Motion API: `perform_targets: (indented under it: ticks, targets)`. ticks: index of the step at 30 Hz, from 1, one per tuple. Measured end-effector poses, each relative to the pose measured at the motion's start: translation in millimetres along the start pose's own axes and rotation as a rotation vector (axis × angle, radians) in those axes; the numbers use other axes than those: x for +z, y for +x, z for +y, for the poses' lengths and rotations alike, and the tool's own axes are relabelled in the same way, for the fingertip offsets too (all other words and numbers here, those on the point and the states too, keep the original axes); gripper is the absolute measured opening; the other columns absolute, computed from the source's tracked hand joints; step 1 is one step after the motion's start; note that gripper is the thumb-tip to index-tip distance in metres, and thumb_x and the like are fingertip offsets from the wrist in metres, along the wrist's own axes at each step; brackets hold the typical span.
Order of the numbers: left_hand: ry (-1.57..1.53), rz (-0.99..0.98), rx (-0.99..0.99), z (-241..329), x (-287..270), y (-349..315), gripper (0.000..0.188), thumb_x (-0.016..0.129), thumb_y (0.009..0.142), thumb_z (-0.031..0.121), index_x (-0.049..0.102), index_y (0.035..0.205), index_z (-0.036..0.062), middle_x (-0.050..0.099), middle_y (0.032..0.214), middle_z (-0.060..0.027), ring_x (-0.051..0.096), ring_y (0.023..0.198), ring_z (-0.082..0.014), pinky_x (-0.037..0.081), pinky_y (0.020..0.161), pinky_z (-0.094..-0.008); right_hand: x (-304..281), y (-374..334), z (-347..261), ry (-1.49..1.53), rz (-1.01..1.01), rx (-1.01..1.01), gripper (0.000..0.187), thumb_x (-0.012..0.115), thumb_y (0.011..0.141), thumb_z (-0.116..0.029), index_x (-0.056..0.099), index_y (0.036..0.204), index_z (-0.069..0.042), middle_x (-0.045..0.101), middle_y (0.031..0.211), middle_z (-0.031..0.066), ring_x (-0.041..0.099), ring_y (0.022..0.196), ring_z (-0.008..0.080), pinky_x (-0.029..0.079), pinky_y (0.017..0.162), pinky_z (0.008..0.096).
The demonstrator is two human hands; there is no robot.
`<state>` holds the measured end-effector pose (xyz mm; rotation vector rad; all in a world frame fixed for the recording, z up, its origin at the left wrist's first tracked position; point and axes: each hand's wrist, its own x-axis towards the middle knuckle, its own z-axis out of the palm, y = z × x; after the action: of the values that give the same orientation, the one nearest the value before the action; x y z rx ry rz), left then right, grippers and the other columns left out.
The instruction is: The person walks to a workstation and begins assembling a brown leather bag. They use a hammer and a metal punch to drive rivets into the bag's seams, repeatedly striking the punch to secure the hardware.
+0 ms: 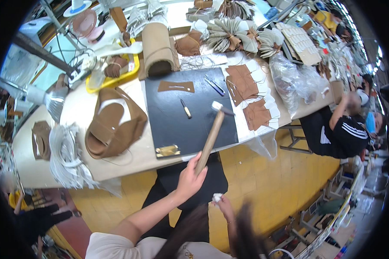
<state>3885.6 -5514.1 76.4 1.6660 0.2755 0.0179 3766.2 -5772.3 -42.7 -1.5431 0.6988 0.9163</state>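
Gripping the lower part of a hammer's wooden handle, the fingers of the left hand (191,179) are closed around it at the near edge of the table. The hammer (210,141) slants away to the right, its head over the right part of a black mat (181,134); whether it touches the mat I cannot tell. The right hand (224,207), lower and to the right, pinches a small white wad (217,197) between its fingertips.

Left of the hammer head, a small knife (186,109) with a pale handle lies on the mat. Beyond it are a slotted brown piece (168,87) and, to the right, two pens (216,86). A gold-coloured block (167,150) sits at the mat's near left corner.

Farther out, brown pieces (242,84) lie right of the mat, a large brown roll (156,47) stands at its far left, and a yellow tray (90,84) rests left of the roll. At the far right, a co-worker (341,134) sits by the table (129,172).
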Motion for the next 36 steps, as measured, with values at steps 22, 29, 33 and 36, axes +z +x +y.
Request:
perform_targets:
  ticks: [22,29,33,36]
  targets:
    - [0.51,-1.111,-0.973,-214,-229,-101,0.079,0.061,0.081,0.071,0.062,0.086,-0.0075,0.062,0.067,-0.0132,0.061,0.051,-0.0221,0.048,0.048,-0.0368,60,-152,-68,-0.91,0.689,0.254,0.078,0.08,0.076,-0.023,0.039,0.142,-0.016,0.066,0.114,0.0239,0.064,0.106,0.0386,0.051,0.092,0.0445]
    - [0.488,-1.006,-0.92,-265,-217,-114,0.065,0.067,0.081,0.065,0.061,0.075,0.0003,0.052,0.057,-0.0061,0.048,0.048,-0.0239,0.043,0.052,-0.0391,-1,-25,-119,-0.927,0.342,0.35,0.074,0.077,0.078,-0.011,0.04,0.142,-0.018,0.069,0.09,0.0174,0.068,0.071,0.0275,0.058,0.066,0.0388]
    - [-0.047,-0.348,-0.963,-278,-193,-144,0.044,0.08,0.077,0.044,0.058,0.067,0.0079,0.047,0.058,-0.0017,0.043,0.052,-0.019,0.039,0.051,-0.0347,-45,89,-134,-0.751,0.146,0.392,0.072,0.063,0.077,0.002,0.038,0.141,-0.019,0.064,0.075,0.0128,0.063,0.059,0.0214,0.052,0.045,0.0361]
    - [0.069,-0.13,-0.887,-270,-151,-163,0.037,0.079,0.076,0.039,0.06,0.068,0.0085,0.051,0.06,-0.0033,0.046,0.052,-0.0187,0.041,0.053,-0.0394,-74,154,-161,-0.749,0.031,0.334,0.074,0.061,0.074,0.008,0.038,0.14,-0.017,0.062,0.074,0.0133,0.065,0.061,0.0231,0.056,0.05,0.0399]
